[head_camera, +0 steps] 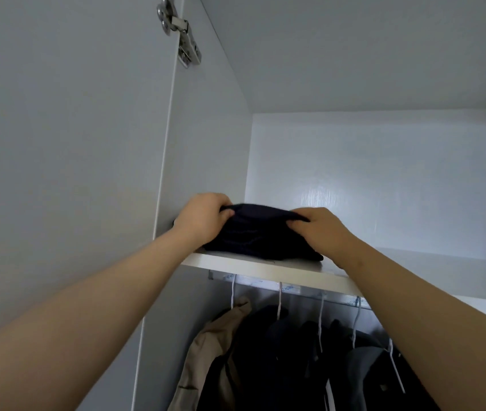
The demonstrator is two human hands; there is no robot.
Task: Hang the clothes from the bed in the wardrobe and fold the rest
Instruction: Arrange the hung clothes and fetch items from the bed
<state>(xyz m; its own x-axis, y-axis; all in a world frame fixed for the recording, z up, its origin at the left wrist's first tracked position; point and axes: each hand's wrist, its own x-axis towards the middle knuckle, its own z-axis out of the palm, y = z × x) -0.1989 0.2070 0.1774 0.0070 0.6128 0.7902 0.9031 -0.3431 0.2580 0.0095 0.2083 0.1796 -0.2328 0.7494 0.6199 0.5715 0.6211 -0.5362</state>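
A folded dark navy garment [261, 232] lies at the left end of the white upper wardrobe shelf [265, 269], close to its front edge. My left hand [203, 218] grips the garment's left side with the fingers curled over its top. On the right side my right hand [321, 229] pinches the upper fold. Both arms reach up from below. The garment's far side is hidden behind my hands.
The open wardrobe door [66, 173] with a metal hinge [181, 31] stands at the left. Below the shelf a rail holds several clothes on white hangers: a beige garment [209, 351] and dark garments [301, 360]. The shelf's right part [431, 262] is bare.
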